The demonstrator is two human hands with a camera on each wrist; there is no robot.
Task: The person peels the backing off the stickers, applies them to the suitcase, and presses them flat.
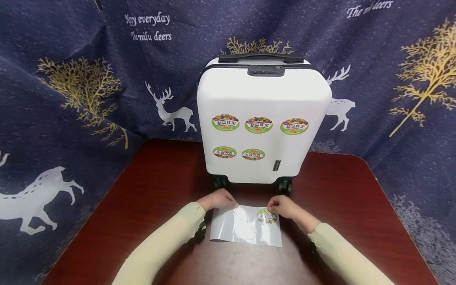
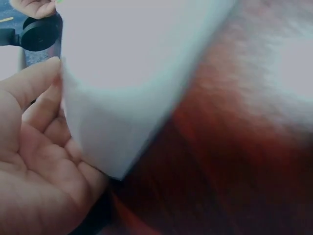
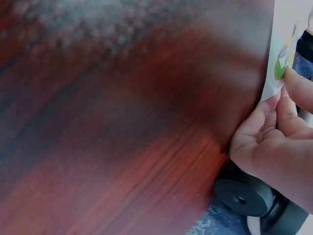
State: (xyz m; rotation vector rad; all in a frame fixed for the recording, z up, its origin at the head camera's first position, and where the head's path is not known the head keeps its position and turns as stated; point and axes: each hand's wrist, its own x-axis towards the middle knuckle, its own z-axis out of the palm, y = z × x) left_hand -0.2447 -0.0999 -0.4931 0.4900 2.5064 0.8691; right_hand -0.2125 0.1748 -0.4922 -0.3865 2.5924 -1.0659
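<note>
A glossy white sticker sheet [image 1: 224,225] bears a single oval fruit sticker [image 1: 267,217] near its far right corner. My left hand [image 1: 223,199] pinches the sheet's far edge between thumb and fingers; in the left wrist view that hand [image 2: 44,142] has the sheet [image 2: 132,88] hanging from it. At the far right corner my right hand [image 1: 283,206] pinches the sheet beside the sticker. In the right wrist view the thumb of the right hand [image 3: 279,137] lies at the edge of the green-rimmed sticker [image 3: 281,66].
Behind the hands a white suitcase [image 1: 263,95] stands upright on black wheels [image 1: 284,185]. Several oval stickers sit on its front in two rows, the lower row with two at left. The brown table [image 1: 171,174] reaches back to a blue deer-print cloth [image 1: 135,79].
</note>
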